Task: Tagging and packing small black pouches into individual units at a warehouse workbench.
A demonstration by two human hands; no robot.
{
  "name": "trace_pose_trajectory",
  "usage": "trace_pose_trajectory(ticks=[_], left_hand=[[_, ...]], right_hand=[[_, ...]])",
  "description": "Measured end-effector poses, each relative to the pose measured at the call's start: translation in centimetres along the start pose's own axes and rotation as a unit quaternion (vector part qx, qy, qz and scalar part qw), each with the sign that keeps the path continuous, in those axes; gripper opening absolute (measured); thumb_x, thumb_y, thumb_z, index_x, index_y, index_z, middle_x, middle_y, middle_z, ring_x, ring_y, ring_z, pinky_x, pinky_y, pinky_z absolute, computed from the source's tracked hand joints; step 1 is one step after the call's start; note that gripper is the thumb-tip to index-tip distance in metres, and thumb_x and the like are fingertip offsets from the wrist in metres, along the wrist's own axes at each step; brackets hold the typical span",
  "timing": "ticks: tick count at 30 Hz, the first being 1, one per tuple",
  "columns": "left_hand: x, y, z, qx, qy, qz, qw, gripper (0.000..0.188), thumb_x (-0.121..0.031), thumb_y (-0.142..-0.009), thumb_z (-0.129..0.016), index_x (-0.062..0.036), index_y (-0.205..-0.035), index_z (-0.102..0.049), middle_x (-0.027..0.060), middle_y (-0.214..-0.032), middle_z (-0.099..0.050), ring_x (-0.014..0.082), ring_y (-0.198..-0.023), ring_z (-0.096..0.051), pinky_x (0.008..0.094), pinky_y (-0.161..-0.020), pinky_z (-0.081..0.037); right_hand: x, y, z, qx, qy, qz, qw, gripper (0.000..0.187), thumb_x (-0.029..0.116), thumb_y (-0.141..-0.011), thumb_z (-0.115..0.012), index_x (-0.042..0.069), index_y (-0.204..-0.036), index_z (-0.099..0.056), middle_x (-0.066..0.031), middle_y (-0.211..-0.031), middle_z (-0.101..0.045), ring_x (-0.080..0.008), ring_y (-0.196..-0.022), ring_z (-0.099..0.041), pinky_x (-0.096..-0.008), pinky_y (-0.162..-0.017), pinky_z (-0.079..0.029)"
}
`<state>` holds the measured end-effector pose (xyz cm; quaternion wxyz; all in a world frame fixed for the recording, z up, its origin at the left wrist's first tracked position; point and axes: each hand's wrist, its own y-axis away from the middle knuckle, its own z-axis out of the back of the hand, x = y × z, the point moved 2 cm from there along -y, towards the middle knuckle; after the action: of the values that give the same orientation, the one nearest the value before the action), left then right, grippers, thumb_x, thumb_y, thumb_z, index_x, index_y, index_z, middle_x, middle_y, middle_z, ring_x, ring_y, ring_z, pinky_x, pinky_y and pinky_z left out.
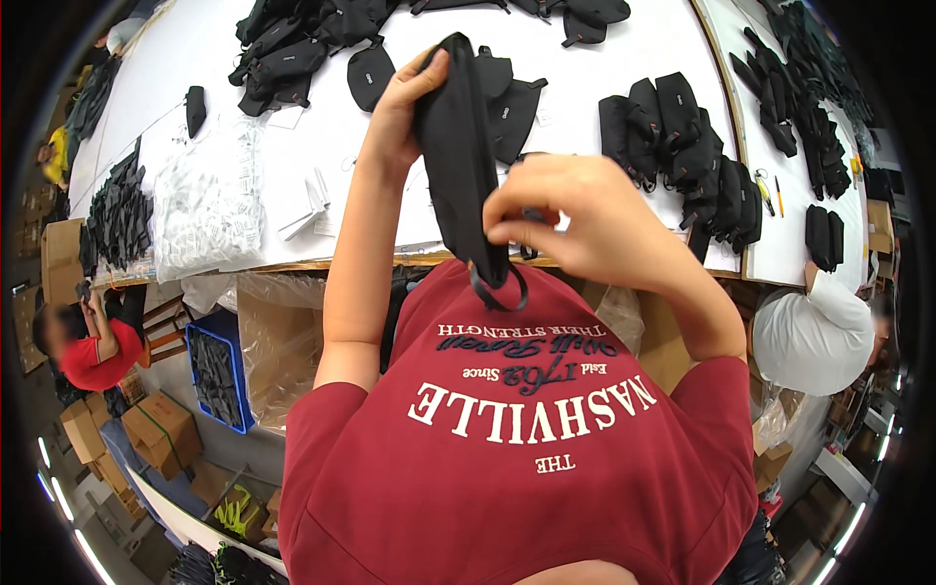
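Observation:
A long black fabric pouch (456,156) is held up on edge in front of my chest, above the table's near edge. My left hand (402,109) grips its far end, with the thumb lying over the top. At the near end, the fingers of my right hand (570,213) are pinched against the pouch's right edge; that hand is slightly blurred. From the near end hangs a thin black loop (499,292) against my red shirt. Just beyond the pouch, more black pouches (515,117) lie on the white table (385,219).
A heap of black pouches (292,68) covers the far left, and rows of them (673,132) lie to the right. Clear plastic bags (210,200) are piled at left beside white paper slips (310,207). Co-workers (814,336) stand at both sides. A blue crate (216,375) sits below.

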<state>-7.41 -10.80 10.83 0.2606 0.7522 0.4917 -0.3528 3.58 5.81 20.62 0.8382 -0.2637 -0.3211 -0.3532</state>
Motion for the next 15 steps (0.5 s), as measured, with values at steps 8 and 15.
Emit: trace_pose_trajectory(ticks=[8, 15], left_hand=[[0.6, 0.4, 2.6, -0.137, 0.040, 0.017, 0.990, 0.028, -0.027, -0.092, -0.057, -0.0011, -0.104, -0.060, 0.0093, -0.091, -0.067, 0.0194, -0.079, -0.066, 0.0297, -0.072, -0.054], [3.5, 5.1, 1.9, 0.000, -0.345, -0.176, 0.922, 0.058, -0.025, -0.083, -0.067, -0.0179, -0.134, -0.041, 0.0143, -0.141, -0.037, 0.0294, -0.130, -0.036, 0.0420, -0.103, -0.035]], right_hand=[[-1.5, 1.7, 0.1, -0.062, -0.007, -0.012, 0.998, 0.019, 0.015, -0.082, -0.065, 0.006, -0.097, -0.059, -0.0101, -0.080, -0.061, -0.0253, -0.071, -0.060, -0.0307, -0.065, -0.048], [-10.8, 6.7, -2.1, -0.148, -0.549, -0.394, 0.722, 0.034, 0.018, -0.091, -0.054, 0.002, -0.121, -0.053, -0.0097, -0.105, -0.063, -0.0127, -0.091, -0.061, -0.0239, -0.077, -0.048]])
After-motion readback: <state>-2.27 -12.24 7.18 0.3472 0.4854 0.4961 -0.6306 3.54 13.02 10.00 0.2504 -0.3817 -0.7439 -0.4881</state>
